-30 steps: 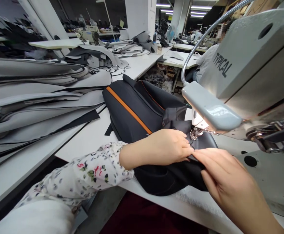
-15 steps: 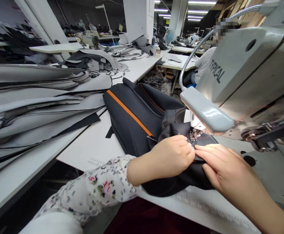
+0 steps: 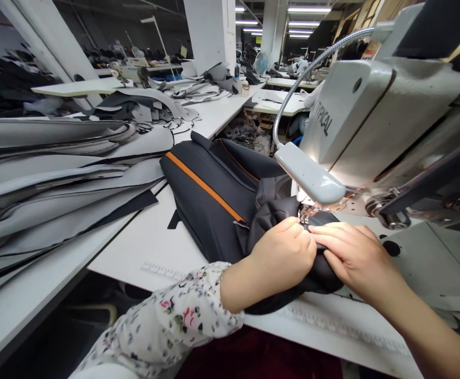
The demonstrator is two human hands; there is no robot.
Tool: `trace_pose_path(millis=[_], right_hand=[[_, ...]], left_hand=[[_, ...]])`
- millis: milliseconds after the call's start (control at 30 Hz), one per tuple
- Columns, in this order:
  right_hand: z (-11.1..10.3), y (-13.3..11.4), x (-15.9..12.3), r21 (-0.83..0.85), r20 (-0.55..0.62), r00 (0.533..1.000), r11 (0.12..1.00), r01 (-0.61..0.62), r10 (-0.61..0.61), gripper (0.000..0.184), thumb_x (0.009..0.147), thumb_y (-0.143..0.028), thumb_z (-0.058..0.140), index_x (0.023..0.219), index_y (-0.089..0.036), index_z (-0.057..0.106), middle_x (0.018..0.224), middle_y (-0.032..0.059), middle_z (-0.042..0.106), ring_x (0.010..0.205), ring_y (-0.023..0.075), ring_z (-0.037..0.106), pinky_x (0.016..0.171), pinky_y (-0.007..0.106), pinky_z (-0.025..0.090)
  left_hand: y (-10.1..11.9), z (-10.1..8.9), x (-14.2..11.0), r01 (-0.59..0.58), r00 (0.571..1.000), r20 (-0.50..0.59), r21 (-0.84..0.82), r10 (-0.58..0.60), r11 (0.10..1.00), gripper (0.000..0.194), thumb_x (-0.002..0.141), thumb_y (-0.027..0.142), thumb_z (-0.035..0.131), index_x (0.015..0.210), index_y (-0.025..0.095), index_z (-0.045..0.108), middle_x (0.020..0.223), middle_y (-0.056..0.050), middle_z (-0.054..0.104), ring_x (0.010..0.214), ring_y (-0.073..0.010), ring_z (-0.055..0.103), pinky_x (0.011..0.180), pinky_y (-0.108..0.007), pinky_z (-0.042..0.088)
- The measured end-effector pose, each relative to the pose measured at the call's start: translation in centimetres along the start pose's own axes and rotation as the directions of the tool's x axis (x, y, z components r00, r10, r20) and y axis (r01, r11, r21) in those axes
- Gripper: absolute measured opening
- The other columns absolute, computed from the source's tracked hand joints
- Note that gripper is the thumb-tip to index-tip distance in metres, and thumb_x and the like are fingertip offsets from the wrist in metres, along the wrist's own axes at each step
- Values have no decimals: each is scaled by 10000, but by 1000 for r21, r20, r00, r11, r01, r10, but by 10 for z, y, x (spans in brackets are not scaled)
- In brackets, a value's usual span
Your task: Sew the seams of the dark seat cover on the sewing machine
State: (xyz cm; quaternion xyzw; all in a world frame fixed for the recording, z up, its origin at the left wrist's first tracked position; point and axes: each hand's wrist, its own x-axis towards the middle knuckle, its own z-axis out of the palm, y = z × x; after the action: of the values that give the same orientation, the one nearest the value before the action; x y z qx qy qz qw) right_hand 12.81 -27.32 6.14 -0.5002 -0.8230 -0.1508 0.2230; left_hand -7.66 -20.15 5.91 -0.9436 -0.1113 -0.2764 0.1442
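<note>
Gripping cover [image 3: 233, 181] in curled left hand [image 3: 283, 259]; laying extended right hand [image 3: 350, 251] on it; cannot tell if also pinching. Noting cover at centre, with machine [image 3: 346, 118] at 2 o'clock.

Long grey fabric panels with black edging [image 3: 56, 163] lie stacked up to the right edge of a long white counter [image 3: 218, 109], a heap of grey-and-black fabric scraps [image 3: 146, 107] nearer its far edge.

White tabletops [image 3: 129, 252] carry black cover [image 3: 232, 184], grey panels [image 3: 146, 171].
</note>
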Motion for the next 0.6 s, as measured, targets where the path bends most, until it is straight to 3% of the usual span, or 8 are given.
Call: trace_pose_path(millis=[167, 267, 333, 400, 500, 600], right_hand=[[4, -11, -2, -69, -71, 995, 995, -68, 63, 280, 1006, -92, 488, 1132, -199, 714, 1185, 30, 766, 1110, 209, 687, 916, 372, 444], [-4, -30, -6, -168, -146, 985, 978, -121, 97, 286, 984, -96, 545, 1236, -150, 669, 1255, 94, 740, 1183, 269, 668, 943, 406, 449], [-9, -51, -13, -132, -211, 975, 987, -94, 65, 322, 956, -97, 591, 1273, -120, 643, 1276, 141, 722, 1216, 298, 647, 958, 429, 456], [-7, -78, -20, 20, -251, 968, 1000, 20, -14, 299, 937, -78, 599, 1228, -117, 654, 1192, 134, 744, 1181, 275, 652, 959, 420, 465], [25, -123, -25, 294, -187, 980, 948, 121, -67, 235, 924, -97, 580, 1132, -135, 680, 1088, 89, 761, 1090, 229, 672, 924, 380, 486], [85, -159, -13, 351, 128, 992, 935, -47, 2, 267, 935, -301, 627, 1157, -174, 701, 1200, 129, 735, 1132, 293, 659, 1002, 451, 508]], left_hand=[[-1, -4, 8, 23, 998, 64, -11, -22, 1000, 248, 983, 74, 462, 821, 134, 639, 776, -71, 642, 743, -206, 611, 809, -368, 511], [-4, -8, 15, 44, 990, 134, -49, -37, 998, 235, 962, 84, 503, 774, 141, 631, 743, -72, 642, 727, -210, 620, 758, -361, 492], [-7, -11, 20, 75, 985, 159, -81, -62, 994, 244, 963, 92, 521, 751, 147, 629, 736, -75, 655, 733, -214, 636, 747, -362, 483], [-10, -13, 24, 115, 981, 169, -99, -97, 989, 253, 978, 112, 531, 752, 148, 638, 733, -77, 670, 748, -219, 655, 738, -368, 478], [-13, -13, 30, 163, 970, 199, -94, -142, 982, 262, 1006, 164, 545, 774, 145, 665, 745, -79, 692, 764, -226, 677, 725, -377, 471], [-15, -12, 34, 187, 962, 216, -76, -167, 979, 249, 996, 159, 560, 779, 141, 680, 753, -80, 701, 761, -230, 682, 725, -378, 470]])
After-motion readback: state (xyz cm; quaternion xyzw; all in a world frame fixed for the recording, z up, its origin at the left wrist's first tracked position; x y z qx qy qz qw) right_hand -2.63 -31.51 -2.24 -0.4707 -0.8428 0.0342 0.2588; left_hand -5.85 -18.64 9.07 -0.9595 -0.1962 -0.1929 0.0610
